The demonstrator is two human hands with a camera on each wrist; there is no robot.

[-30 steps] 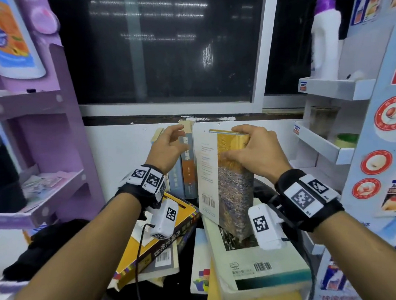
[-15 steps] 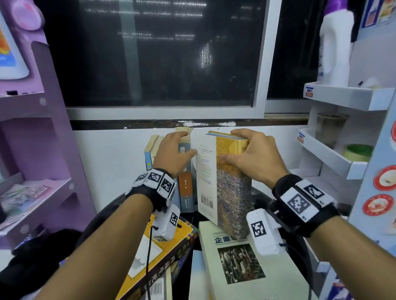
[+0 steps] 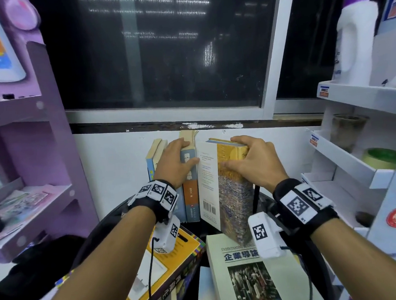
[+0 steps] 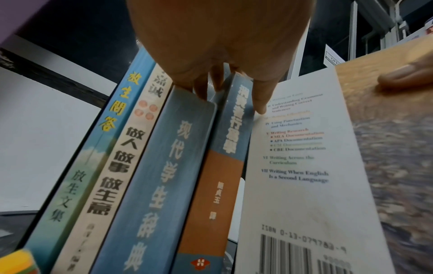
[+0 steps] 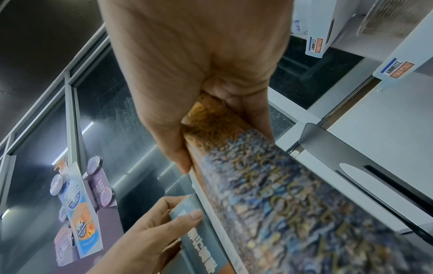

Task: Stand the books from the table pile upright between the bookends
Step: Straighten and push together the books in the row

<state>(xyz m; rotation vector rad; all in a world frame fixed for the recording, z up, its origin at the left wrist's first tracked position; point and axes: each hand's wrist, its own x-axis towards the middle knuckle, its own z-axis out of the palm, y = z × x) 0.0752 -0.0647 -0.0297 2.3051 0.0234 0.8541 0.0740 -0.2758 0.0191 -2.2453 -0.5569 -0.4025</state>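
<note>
The right hand (image 3: 255,161) grips the top of a thick yellow book (image 3: 232,189), thumb on the spine side and fingers curled over the top edge. This book stands nearly upright, its white back cover against the end of the row of upright books (image 3: 187,185) at the wall. Its lower end is in front of a pale green book (image 3: 246,282) lying flat on the table.

The left hand (image 3: 174,162) holds the top of the row: fingers curled over the top edges, thumb (image 4: 260,100) on the blue-and-orange spine (image 4: 218,185) at the seam with the yellow book's cover.

A grey bookend (image 5: 365,178) stands just right of the yellow book. A yellow-covered book (image 3: 161,276) lies flat at lower left under the left wrist.

A white bottle (image 3: 355,35) stands on the right shelf.
</note>
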